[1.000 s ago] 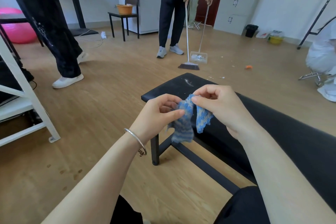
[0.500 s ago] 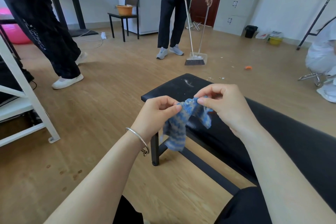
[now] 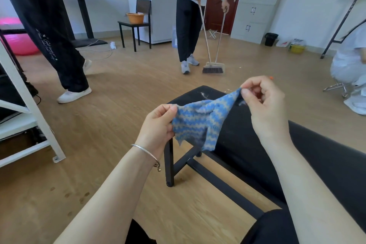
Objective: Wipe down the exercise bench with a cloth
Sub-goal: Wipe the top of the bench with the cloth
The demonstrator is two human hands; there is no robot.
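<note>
— What is each grip doing?
— The left hand (image 3: 158, 123) pinches one corner of the blue-and-grey zigzag cloth (image 3: 200, 123); the right hand (image 3: 263, 103), raised higher, pinches the opposite corner. The cloth hangs stretched between them above the black bench surface (image 3: 247, 140).
— Changed from half a second ago?
— Yes: the hands have moved apart, so the bunched cloth is now spread open.
— Any writing?
— White script runs down a bystander's black trousers (image 3: 49, 41), too small to read.
</note>
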